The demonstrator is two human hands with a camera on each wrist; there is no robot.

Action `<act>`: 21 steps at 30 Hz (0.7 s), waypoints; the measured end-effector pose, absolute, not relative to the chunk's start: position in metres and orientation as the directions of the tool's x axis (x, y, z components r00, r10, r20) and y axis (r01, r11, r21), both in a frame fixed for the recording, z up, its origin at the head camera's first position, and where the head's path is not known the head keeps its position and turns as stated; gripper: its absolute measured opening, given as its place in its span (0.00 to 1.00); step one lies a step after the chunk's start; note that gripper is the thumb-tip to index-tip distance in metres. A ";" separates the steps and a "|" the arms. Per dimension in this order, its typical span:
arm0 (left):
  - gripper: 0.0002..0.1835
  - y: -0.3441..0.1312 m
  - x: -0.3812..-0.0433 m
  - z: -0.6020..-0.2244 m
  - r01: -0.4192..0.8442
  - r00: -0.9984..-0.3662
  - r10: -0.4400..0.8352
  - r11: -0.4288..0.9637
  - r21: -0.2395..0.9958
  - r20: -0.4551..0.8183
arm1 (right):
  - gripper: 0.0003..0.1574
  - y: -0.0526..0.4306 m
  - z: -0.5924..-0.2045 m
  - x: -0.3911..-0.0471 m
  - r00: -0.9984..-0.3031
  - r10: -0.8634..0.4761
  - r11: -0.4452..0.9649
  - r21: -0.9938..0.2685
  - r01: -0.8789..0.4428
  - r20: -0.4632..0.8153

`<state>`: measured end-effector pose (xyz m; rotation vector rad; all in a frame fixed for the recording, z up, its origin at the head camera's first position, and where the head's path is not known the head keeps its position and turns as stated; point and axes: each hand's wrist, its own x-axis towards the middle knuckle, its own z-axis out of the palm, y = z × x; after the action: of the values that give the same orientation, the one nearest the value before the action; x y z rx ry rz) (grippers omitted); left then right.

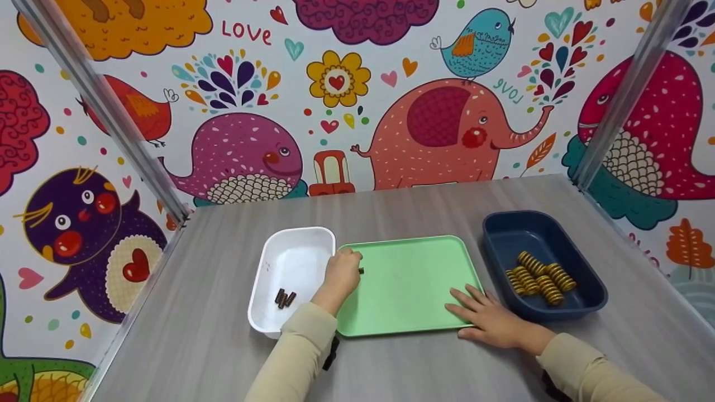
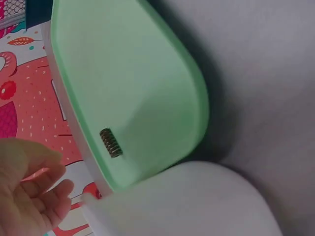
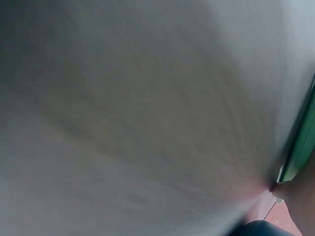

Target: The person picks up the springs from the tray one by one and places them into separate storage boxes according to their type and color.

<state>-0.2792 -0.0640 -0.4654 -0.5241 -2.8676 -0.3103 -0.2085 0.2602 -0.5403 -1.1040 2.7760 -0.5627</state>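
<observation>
A small dark coil spring (image 2: 110, 142) lies on the green tray (image 1: 408, 287), near its far left corner. My left hand (image 1: 342, 274) is above the tray's left edge beside that spring. In the left wrist view its fingers (image 2: 47, 189) are loosely bent, apart from the spring, with nothing seen between them. My right hand (image 1: 491, 319) rests with fingers spread on the tray's near right edge; the right wrist view shows just a bit of it, blurred. Several more dark springs (image 1: 285, 298) lie in the white bin (image 1: 267, 268) left of the tray.
A dark blue bin (image 1: 511, 223) stands right of the tray, holding several larger yellow-and-black coils (image 1: 550, 289). All stand on a grey wood-look table (image 1: 212, 335). Patterned walls (image 1: 335, 134) and metal posts (image 1: 111, 111) border the table at the back and sides.
</observation>
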 end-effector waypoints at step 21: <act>0.18 -0.054 -0.276 -0.488 0.350 -0.923 0.369 0.922 0.166 -0.105 | 0.34 0.260 -0.540 -0.209 -0.728 -0.685 0.668 -0.371 -0.646 0.035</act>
<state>-0.2756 -0.0537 -0.4882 -0.6036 -3.2118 -0.2364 -0.2091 0.2605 -0.5400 -1.1087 2.7704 -0.5528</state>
